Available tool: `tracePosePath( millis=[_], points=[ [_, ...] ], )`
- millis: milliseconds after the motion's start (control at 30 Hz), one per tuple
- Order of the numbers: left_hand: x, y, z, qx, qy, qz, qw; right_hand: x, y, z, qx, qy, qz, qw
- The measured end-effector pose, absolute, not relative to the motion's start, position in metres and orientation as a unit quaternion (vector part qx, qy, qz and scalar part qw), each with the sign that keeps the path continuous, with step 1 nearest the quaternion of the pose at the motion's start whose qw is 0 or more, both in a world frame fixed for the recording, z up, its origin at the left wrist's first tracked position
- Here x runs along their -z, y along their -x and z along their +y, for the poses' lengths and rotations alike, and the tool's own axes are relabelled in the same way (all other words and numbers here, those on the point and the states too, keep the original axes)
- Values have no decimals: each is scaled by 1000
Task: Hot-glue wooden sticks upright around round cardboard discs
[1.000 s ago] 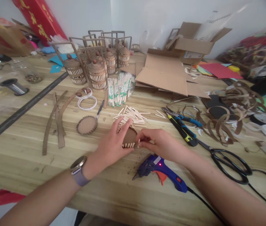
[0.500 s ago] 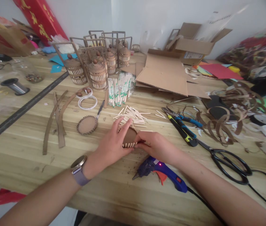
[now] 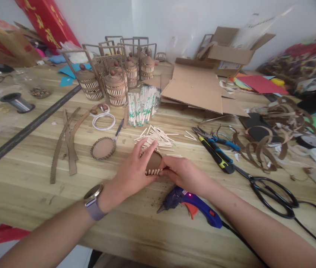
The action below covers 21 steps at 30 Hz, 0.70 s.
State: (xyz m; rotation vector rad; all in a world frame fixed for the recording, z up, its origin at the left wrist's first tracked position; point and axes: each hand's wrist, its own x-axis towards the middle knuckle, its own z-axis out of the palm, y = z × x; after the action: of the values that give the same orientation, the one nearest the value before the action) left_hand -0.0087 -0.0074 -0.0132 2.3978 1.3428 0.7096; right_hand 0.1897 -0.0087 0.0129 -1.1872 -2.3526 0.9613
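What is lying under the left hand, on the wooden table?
A brown cardboard disc lies under the left hand, with short wooden sticks set along its near edge. The palm and fingers cover the disc's left part, so what is there cannot be seen.

The right hand (image 3: 184, 172) has slid a little toward the left hand (image 3: 132, 175). A second ago its thumb and forefinger pinched one short stick just off the rim of the cardboard disc (image 3: 154, 160), with a sliver of table showing past the fingertips. Now those fingertips (image 3: 165, 163) are closed up against the rim (the stick can no longer be told apart), at the end of the row of sticks (image 3: 153, 172), beside the left fingers.
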Motion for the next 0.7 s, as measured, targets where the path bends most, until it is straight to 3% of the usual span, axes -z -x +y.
tracePosePath(
  millis=[333, 567, 700],
  points=[
    [11, 9, -8, -231, -839, 469, 151, -16, -188, -9, -348, 419, -823, 162],
    [4, 16, -5, -200, -847, 453, 195, -44, -196, -13, -266, 441, -834, 199],
    [1, 19, -4, -185, -848, 450, 208, -66, -217, -25, -283, 482, -823, 97]
  ],
)
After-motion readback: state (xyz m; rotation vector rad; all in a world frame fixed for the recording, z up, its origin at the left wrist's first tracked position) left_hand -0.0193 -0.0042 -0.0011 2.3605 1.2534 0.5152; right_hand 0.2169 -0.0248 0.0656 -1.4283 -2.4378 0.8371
